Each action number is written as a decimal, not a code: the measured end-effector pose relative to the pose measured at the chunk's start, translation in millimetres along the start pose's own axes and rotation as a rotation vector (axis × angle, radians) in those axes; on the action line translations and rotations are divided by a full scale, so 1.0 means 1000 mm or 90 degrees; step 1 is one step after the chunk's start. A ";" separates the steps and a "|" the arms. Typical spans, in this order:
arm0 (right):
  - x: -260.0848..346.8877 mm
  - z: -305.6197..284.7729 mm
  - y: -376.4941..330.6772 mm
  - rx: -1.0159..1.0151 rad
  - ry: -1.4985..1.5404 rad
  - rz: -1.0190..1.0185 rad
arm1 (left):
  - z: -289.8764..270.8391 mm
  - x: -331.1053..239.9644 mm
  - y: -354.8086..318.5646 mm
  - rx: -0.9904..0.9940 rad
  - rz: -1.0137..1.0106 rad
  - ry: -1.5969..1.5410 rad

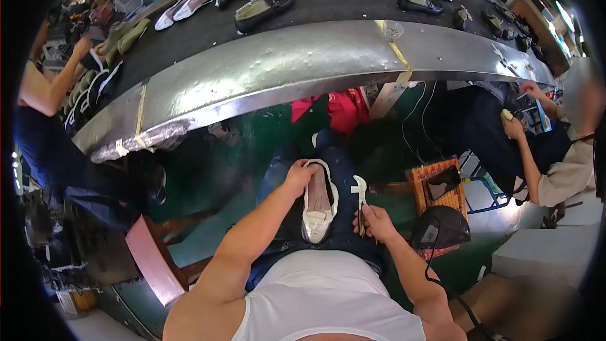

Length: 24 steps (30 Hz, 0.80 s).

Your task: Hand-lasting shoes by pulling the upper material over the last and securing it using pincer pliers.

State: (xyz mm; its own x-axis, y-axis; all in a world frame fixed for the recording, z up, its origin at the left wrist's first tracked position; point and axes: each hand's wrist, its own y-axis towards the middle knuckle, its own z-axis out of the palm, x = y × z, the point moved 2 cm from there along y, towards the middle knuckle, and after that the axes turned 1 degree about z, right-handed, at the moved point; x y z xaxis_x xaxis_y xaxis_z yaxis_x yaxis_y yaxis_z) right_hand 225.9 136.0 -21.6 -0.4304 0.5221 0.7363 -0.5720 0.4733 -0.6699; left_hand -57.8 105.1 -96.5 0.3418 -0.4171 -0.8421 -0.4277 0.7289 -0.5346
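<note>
A shoe (319,215) with white edges and a pinkish inner surface lies lengthwise over my lap, its white end nearest my body. My left hand (298,178) is closed on its far left edge, the thumb reaching over the rim. To the right of the shoe, my right hand (377,222) grips a hammer (360,192) with its pale metal head upward. Something yellowish and dark shows below the fingers, and I cannot tell whether it is all the hammer's handle. The hammer head is apart from the shoe.
Ahead runs a dark conveyor belt (189,35) with a metal edge (265,57), carrying several shoes (265,11). A co-worker (47,101) stands at left; another (562,164) sits at right. Beside me are a reddish bench (151,259), a woven-topped stool (421,183) and a dark cap-like object (442,227).
</note>
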 end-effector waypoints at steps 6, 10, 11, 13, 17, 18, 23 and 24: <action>0.003 0.003 -0.017 0.002 -0.085 -0.062 | 0.004 -0.033 -0.037 0.074 -0.080 -0.119; 0.022 0.007 -0.036 -0.027 -0.215 -0.205 | 0.001 -0.092 -0.107 0.077 0.242 -0.157; 0.029 0.010 -0.047 -0.065 -0.310 -0.293 | -0.002 -0.104 -0.129 0.090 0.311 -0.055; 0.042 0.018 -0.055 -0.055 -0.309 -0.310 | 0.000 -0.112 -0.168 0.057 0.544 0.210; 0.067 0.046 -0.051 -0.096 -0.267 -0.378 | 0.005 -0.076 -0.183 0.158 0.672 0.274; 0.073 0.052 -0.048 -0.092 -0.248 -0.409 | 0.007 -0.068 -0.186 0.179 0.686 0.290; 0.079 0.064 -0.033 -0.006 -0.195 -0.474 | 0.012 -0.057 -0.186 0.248 0.707 0.324; 0.078 0.066 -0.032 0.004 -0.172 -0.488 | 0.011 -0.061 -0.188 0.247 0.708 0.350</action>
State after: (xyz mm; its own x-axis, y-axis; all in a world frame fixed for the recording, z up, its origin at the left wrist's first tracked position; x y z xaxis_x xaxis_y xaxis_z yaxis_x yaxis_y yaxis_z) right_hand 164.5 114.6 63.9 -0.0711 -0.1357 0.9882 -0.7795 0.6257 0.0299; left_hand 10.9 -0.7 56.3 -0.4633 0.4100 -0.7856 0.0420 0.8957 0.4427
